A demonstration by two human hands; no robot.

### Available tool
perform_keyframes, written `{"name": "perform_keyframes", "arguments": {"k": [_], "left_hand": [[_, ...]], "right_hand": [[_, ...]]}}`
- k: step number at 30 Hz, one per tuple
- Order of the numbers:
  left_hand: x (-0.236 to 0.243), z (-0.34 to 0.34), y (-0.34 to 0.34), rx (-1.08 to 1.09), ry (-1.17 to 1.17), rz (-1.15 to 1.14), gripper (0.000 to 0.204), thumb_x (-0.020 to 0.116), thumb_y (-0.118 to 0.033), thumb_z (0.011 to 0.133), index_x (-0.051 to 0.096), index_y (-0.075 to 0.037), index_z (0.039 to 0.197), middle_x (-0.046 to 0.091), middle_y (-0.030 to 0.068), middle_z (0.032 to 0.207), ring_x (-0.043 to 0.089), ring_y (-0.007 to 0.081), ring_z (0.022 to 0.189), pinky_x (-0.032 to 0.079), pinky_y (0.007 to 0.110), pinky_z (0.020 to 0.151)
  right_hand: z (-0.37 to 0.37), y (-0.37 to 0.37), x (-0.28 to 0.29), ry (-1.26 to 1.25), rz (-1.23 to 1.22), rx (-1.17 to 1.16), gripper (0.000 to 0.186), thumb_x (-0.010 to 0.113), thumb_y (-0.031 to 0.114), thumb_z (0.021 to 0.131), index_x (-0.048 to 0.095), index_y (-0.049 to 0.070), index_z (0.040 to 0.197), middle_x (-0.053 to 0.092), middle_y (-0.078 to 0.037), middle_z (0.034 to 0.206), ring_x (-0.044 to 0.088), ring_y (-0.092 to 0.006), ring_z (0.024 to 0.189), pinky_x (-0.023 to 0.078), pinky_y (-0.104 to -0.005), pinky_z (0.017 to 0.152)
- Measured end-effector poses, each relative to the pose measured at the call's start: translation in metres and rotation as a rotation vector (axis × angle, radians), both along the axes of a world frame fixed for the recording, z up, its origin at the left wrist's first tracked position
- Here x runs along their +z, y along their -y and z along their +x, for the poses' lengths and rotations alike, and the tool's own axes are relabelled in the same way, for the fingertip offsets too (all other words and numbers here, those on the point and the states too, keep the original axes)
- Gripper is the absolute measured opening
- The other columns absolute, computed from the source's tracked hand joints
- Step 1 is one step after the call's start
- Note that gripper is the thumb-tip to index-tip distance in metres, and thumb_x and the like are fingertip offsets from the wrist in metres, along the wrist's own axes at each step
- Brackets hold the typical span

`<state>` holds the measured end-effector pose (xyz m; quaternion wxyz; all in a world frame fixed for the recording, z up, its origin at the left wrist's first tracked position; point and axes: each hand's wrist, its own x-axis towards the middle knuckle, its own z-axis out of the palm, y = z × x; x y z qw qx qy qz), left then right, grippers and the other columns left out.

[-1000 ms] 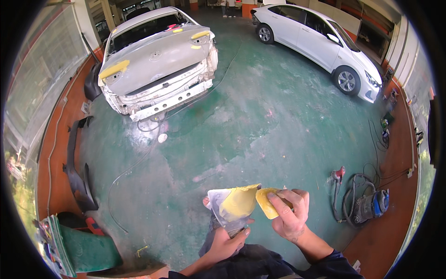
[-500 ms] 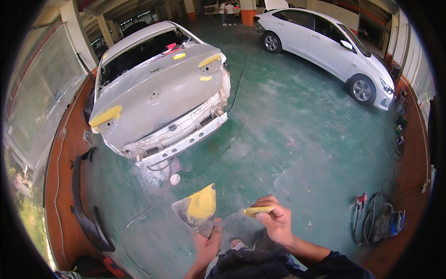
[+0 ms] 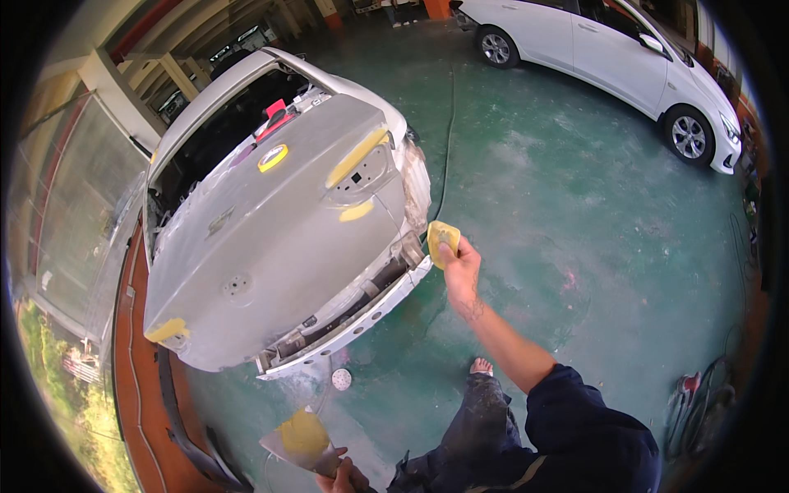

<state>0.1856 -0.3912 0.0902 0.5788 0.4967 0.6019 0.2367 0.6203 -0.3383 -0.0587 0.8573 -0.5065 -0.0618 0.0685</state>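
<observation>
In my left hand (image 3: 345, 478), low in the view, is a wide putty knife (image 3: 283, 450) with yellow body filler (image 3: 303, 433) heaped on its blade. My right hand (image 3: 463, 278) is stretched forward, pinching a small yellow filler spreader (image 3: 444, 237) between thumb and fingers. The spreader is beside the rear right corner of a stripped car; whether they touch I cannot tell. That car's grey trunk lid (image 3: 275, 263) has yellow filler patches near its right light recess (image 3: 356, 174) and at its left corner (image 3: 167, 330). A yellow tape roll (image 3: 272, 158) lies on the lid.
A red-and-black object (image 3: 274, 119) sits near the rear window opening. On the green floor are a white perforated disc (image 3: 341, 379) and a dark hose (image 3: 449, 140). A black trim piece (image 3: 193, 448) lies left, a hose-fitted tool (image 3: 686, 390) lower right. A white car (image 3: 616, 70) stands far right.
My right hand has reached forward with the spreader, away from the putty knife. My left hand with the knife is now lower and further left. The stripped car appears closer.
</observation>
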Motion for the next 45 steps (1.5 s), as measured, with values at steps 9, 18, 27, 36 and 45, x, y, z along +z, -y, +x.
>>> {"name": "perform_keyframes", "arguments": {"k": [9,18,27,36,45], "left_hand": [[0.044,0.127,-0.08,0.165,-0.119,-0.072,0.03,0.058,-0.006,0.095,0.051,-0.001,0.125,0.041,-0.0023,0.058,0.038,0.009,0.042,0.029,0.026,0.037],[0.003,0.127,-0.184,0.032,-0.047,-0.034,0.025,0.063,-0.012,0.093,0.057,0.005,0.111,0.044,0.0002,0.054,0.04,0.0112,0.042,0.028,0.028,0.035],[0.018,0.171,-0.241,-0.154,-0.003,-0.009,0.026,0.063,-0.009,0.092,0.055,0.005,0.113,0.049,0.0035,0.057,0.043,0.0118,0.042,0.03,0.028,0.036],[0.017,0.184,-0.27,-0.299,-0.008,-0.065,0.032,0.062,-0.005,0.092,0.05,0.005,0.121,0.048,0.003,0.06,0.039,0.0108,0.041,0.03,0.027,0.038],[0.007,0.204,-0.301,-0.242,-0.061,-0.116,0.037,0.059,-0.002,0.091,0.046,0.007,0.124,0.044,0.0018,0.06,0.036,0.01,0.041,0.028,0.026,0.038]], "right_hand": [[0.22,-0.186,0.055,0.394,-0.229,-0.293,0.024,0.062,0.003,0.091,0.071,0.003,0.114,0.067,-0.012,0.11,0.065,-0.0256,0.098,0.049,-0.0323,0.088],[0.238,-0.241,0.064,0.545,-0.452,-0.541,0.029,0.057,-0.002,0.088,0.071,0.006,0.113,0.067,-0.014,0.112,0.061,-0.0336,0.105,0.049,-0.0406,0.092],[0.25,-0.227,0.067,0.421,-0.327,-0.421,0.025,0.058,-0.001,0.088,0.071,0.004,0.108,0.067,-0.015,0.106,0.059,-0.0351,0.102,0.048,-0.0417,0.092],[0.24,-0.231,0.082,0.328,-0.391,-0.3,0.025,0.059,-0.002,0.087,0.069,0.003,0.109,0.067,-0.016,0.104,0.06,-0.0345,0.1,0.048,-0.0407,0.088],[0.171,-0.241,0.087,0.34,-0.354,-0.317,0.024,0.057,-0.007,0.091,0.069,0.001,0.11,0.067,-0.012,0.106,0.064,-0.0246,0.097,0.049,-0.0315,0.089]]}}
